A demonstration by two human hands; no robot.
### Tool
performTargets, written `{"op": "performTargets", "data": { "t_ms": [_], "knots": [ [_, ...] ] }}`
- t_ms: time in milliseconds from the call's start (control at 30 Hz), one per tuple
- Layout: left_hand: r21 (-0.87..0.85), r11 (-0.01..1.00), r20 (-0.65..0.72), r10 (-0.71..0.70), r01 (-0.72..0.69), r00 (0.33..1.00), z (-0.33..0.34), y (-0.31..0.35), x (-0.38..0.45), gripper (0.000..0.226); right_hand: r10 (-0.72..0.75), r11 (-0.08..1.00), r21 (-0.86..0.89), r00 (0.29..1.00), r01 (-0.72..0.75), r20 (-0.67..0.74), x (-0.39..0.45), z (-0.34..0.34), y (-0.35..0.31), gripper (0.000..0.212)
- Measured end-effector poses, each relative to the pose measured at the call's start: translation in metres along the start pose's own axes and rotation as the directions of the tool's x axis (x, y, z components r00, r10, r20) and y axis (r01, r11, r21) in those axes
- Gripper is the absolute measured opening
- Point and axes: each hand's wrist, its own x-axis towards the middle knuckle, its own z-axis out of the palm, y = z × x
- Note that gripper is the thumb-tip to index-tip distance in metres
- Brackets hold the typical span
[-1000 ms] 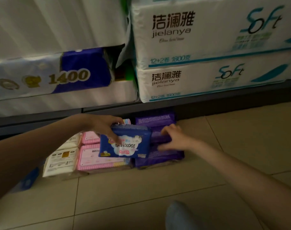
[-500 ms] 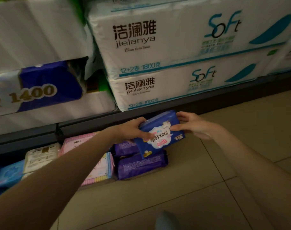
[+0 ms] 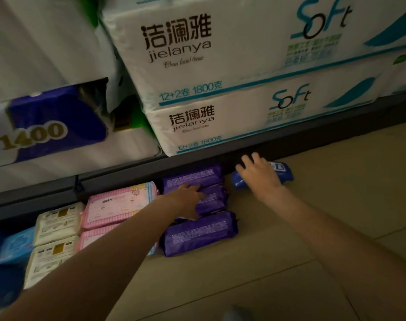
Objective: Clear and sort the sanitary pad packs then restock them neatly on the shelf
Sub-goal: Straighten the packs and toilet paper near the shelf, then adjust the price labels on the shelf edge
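1. Near left: white packs (image 3: pixel 54 237) and pink packs (image 3: pixel 118 205) lie in rows on the floor (image 3: pixel 290 262), sorted by colour.
2. Centre: your left hand (image 3: pixel 189 198) rests on the middle of three purple packs (image 3: pixel 197 232); whether its fingers curl round it is not visible.
3. Far right: your right hand (image 3: pixel 258 176) lies flat, fingers spread, on the blue pack (image 3: pixel 281 171), which sits on the floor under the shelf edge (image 3: pixel 290 137).
4. Step in hand: sorting. Next, probably, lift from the blue pack and grip a purple one.
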Motion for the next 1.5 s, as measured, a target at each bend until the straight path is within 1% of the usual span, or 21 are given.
{"op": "performTargets", "data": {
  "t_ms": [100,200,233,267,333,433,533,667,700,800,867,933,967,1033,1100,1133,1200,1267,1333,1400,1500],
  "knots": [
    [0.025,1.0,0.014,0.007,-0.007,1.0,0.0,-0.008,-0.004,0.069,-0.028,0.992,0.123,0.999,0.022,0.043,0.01,0.023,-0.015,0.055],
    [0.096,0.995,0.027,-0.014,0.011,1.0,-0.003,-0.018,-0.017,0.066,0.033,0.966,0.254,0.996,-0.052,0.078,0.016,0.029,-0.015,0.052],
    [0.126,0.992,0.001,-0.015,0.015,1.0,-0.007,-0.02,-0.023,0.063,0.065,0.954,0.292,0.998,-0.068,0.022,0.017,0.027,-0.011,0.052],
    [0.155,0.988,-0.052,-0.006,0.014,0.999,-0.011,-0.023,-0.029,0.06,0.083,0.936,0.351,0.99,-0.038,-0.114,0.018,0.022,-0.008,0.053],
    [0.236,0.971,-0.275,0.096,-0.029,0.957,-0.022,-0.031,-0.046,0.054,0.091,0.888,0.447,0.909,0.11,-0.406,0.016,-0.001,-0.008,0.047],
    [0.27,0.96,-0.608,0.227,-0.071,0.761,-0.053,-0.05,-0.086,0.041,0.096,0.853,0.409,0.672,0.325,-0.734,0.007,-0.07,-0.014,0.033],
    [0.25,0.968,-0.817,0.232,-0.038,0.529,-0.099,-0.079,-0.146,0.035,0.078,0.834,0.301,0.441,0.462,-0.894,-0.001,-0.157,-0.019,0.036],
    [0.297,0.955,-0.928,0.289,-0.001,0.234,-0.186,-0.106,-0.232,0.03,0.044,0.864,0.139,0.201,0.484,-0.979,-0.006,-0.287,-0.014,0.037],
    [0.307,0.951,-0.937,0.299,0.02,0.179,-0.208,-0.11,-0.251,0.031,0.047,0.874,0.113,0.149,0.472,-0.988,-0.006,-0.32,-0.012,0.037],
    [0.303,0.95,-0.952,0.298,0.076,0.074,-0.267,-0.116,-0.299,0.034,0.045,0.896,0.045,0.01,0.442,-0.999,-0.004,-0.407,-0.01,0.038],
    [0.303,0.948,-0.953,0.302,0.1,0.018,-0.297,-0.119,-0.322,0.033,0.063,0.933,0.053,-0.016,0.356,-0.998,0.0,-0.452,-0.007,0.041],
    [0.268,0.956,-0.962,0.272,0.124,-0.023,-0.321,-0.123,-0.335,0.033,0.162,0.959,0.155,-0.013,0.238,-0.987,0.0,-0.491,0.001,0.047],
    [0.242,0.961,-0.968,0.249,0.135,-0.037,-0.331,-0.125,-0.34,0.034,0.236,0.955,0.235,0.017,0.18,-0.972,-0.002,-0.508,0.008,0.054],
    [0.184,0.972,-0.978,0.195,0.146,-0.069,-0.348,-0.128,-0.346,0.036,0.316,0.944,0.328,0.192,0.035,-0.929,-0.004,-0.539,0.029,0.074],
    [0.116,0.982,-0.988,0.13,0.149,-0.084,-0.362,-0.13,-0.351,0.038,0.269,0.963,0.244,0.41,-0.113,-0.871,-0.002,-0.56,0.048,0.091],
    [0.08,0.986,-0.992,0.093,0.144,-0.086,-0.367,-0.13,-0.353,0.04,0.238,0.971,0.194,0.487,-0.14,-0.84,0.001,-0.568,0.053,0.098],
    [-0.015,0.996,-0.998,-0.011,0.084,-0.056,-0.378,-0.127,-0.353,0.045,0.184,0.982,0.121,0.58,-0.147,-0.793,0.009,-0.578,0.056,0.108],
    [-0.134,0.991,-0.991,-0.134,-0.008,0.029,-0.391,-0.125,-0.348,0.053,0.13,0.986,0.031,0.649,-0.162,-0.75,0.013,-0.579,0.056,0.115],
    [-0.254,0.966,-0.958,-0.245,-0.043,0.148,-0.407,-0.127,-0.339,0.064,0.096,0.984,-0.025,0.643,-0.177,-0.76,0.016,-0.575,0.056,0.111],
    [-0.364,0.93,-0.899,-0.338,-0.044,0.278,-0.421,-0.131,-0.331,0.08,0.078,0.991,0.001,0.571,-0.135,-0.817,0.018,-0.573,0.058,0.099],
    [-0.498,0.865,-0.77,-0.405,-0.068,0.493,-0.439,-0.135,-0.32,0.103,0.096,0.973,0.185,0.491,0.136,-0.866,0.012,-0.581,0.068,0.094]
  ]
}}
